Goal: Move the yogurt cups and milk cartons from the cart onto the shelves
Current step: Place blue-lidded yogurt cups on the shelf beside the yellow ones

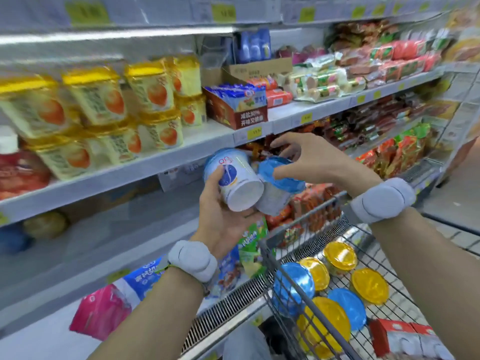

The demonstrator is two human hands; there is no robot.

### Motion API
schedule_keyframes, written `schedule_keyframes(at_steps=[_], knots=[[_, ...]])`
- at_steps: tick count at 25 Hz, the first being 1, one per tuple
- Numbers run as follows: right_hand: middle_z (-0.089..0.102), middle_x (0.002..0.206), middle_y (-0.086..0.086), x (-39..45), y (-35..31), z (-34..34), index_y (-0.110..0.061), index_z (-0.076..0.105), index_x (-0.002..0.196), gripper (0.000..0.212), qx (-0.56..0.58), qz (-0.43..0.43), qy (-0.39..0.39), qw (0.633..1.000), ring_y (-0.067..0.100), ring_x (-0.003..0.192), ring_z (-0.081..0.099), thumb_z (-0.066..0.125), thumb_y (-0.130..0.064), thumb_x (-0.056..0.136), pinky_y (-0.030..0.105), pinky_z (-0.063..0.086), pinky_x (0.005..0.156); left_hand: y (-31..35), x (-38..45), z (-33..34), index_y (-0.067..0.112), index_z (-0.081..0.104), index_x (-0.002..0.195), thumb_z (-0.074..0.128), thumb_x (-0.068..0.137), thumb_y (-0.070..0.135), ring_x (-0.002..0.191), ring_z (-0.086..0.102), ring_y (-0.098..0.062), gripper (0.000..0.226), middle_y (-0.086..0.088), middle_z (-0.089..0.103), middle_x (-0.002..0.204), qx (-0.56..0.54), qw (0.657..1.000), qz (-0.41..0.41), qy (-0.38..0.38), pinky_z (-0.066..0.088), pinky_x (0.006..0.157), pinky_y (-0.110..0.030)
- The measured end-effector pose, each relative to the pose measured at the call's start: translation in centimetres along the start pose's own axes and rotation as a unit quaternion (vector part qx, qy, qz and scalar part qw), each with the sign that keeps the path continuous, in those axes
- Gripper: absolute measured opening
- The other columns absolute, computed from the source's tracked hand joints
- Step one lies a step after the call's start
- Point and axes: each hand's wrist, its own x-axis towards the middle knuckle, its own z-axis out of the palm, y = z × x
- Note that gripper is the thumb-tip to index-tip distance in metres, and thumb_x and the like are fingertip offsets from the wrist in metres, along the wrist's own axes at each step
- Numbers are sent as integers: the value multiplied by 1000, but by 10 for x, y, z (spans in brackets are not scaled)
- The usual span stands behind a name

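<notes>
My left hand (220, 216) holds a white and blue yogurt cup (235, 178) tipped on its side, its white bottom facing me. A second cup with a blue foil lid (279, 175) leans against it, its base resting on my left fingers. My right hand (309, 159) grips that lid from above with spread fingers. Both cups hang in front of the shelf edge (145, 167). Below right, the wire cart (293, 258) holds several more cups with yellow lids (340, 255) and blue lids (293, 284), and red and white milk cartons (397, 333) in its near corner.
Yellow-lidded yogurt cups (96, 97) are stacked on the shelf at upper left. A brown display box (239, 110) of blue packets stands to their right. Packaged sausages (376, 63) fill the shelves further right. Bags (101, 310) lie on the lowest shelf.
</notes>
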Motion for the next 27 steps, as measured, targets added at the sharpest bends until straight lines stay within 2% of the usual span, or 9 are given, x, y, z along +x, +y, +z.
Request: schedule_keyframes(at_steps=[6,9,11,12,14,17,22,25,27], knots=[[57,131,-10,32,-39,24,-30,56,137,50,94,-93,53,990,4,118,53,72,-38,90,16,46,87,56,-7,-9,4,56,137,63,86,60,111,67,-44,76,-25,67,125,-128,991,30,-16,42,109,-62],[47,146,-10,41,-54,45,-25,51,146,58,108,-105,62,987,6,136,41,66,-44,93,27,37,109,75,-7,-8,4,53,141,61,87,63,123,60,-47,80,-27,63,132,-129,989,69,-25,42,110,-59],[32,160,-3,49,-61,57,-32,45,150,66,105,-108,61,987,11,149,26,67,-51,90,38,29,119,79,-4,-8,6,52,144,60,88,63,127,58,-45,80,-25,63,134,-110,989,98,-21,43,111,-57],[29,162,2,52,-63,60,-38,43,149,68,100,-98,61,988,16,151,24,67,-55,89,42,29,120,79,-2,-8,7,52,145,60,89,62,128,58,-43,79,-24,63,135,-104,988,115,-20,44,110,-56],[41,154,5,59,-66,62,-43,41,149,70,77,-79,61,992,24,142,40,65,-62,86,43,38,114,78,0,-8,8,54,144,60,91,58,127,59,-41,73,-23,63,135,-101,984,147,-4,46,108,-55],[56,141,-4,64,-73,67,-36,44,148,73,51,-59,95,992,18,128,54,65,-65,84,39,46,105,76,4,-11,7,59,140,66,86,53,132,55,-41,71,-23,61,138,-108,979,170,15,38,115,-56],[60,109,-10,81,-81,67,-24,62,129,60,189,-21,212,959,13,109,59,82,-45,76,32,49,94,88,6,-2,7,57,142,66,88,50,135,52,-41,69,-21,59,141,-71,984,162,-20,36,116,-56],[64,117,-5,102,-79,68,-21,65,125,67,242,-11,239,940,14,110,60,89,-43,67,38,52,97,109,7,-3,10,62,136,65,87,51,131,57,-38,64,-17,65,134,-16,986,165,7,40,113,-54],[63,125,0,118,-77,69,-19,62,127,74,235,-18,236,943,17,114,59,91,-42,63,41,51,100,126,5,-7,12,65,131,66,87,51,120,64,-32,59,-12,71,123,42,982,181,23,47,105,-49]])
